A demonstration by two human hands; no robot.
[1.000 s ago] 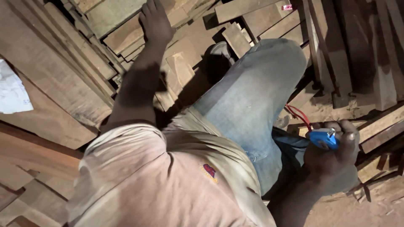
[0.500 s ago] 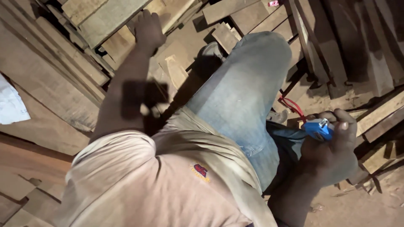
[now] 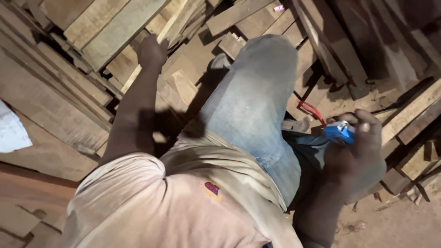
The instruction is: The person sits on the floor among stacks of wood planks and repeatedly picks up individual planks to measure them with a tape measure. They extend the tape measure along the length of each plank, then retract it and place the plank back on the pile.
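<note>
The lumber pile (image 3: pixel 92 27) takes up most of the view: long planks stacked at the top left, a jumble of short offcuts (image 3: pixel 183 85) below them, and more boards (image 3: pixel 349 50) leaning in along the right edge. The floor (image 3: pixel 395 220) at the bottom right corner is bare dirt with bits of debris.

The person stands or crouches right over it all, one knee in pale jeans (image 3: pixel 257 105) pushed forward into the middle of the pile.

The left hand (image 3: pixel 151 51) is stretched out to the planks at the upper left, resting on the end of a pale narrow board (image 3: pixel 177 20). Seen from behind like this, I honestly can't tell if its fingers are spread or curled round anything.

The right hand (image 3: pixel 356 149) sits low by the right hip with fingers wrapped tight around a small blue gadget (image 3: pixel 339 133), probably a tape measure, with a red cord (image 3: pixel 312 110) looping off just beside it.

My take on doing this bit well: that footing looks sketchy, so keep weight on the knee, not the outstretched arm. Pick one board by its end and check nothing's lying across it before lifting. Keeping the blue thing tucked in close seems smart too, since that cord could easily snag on an offcut.
</note>
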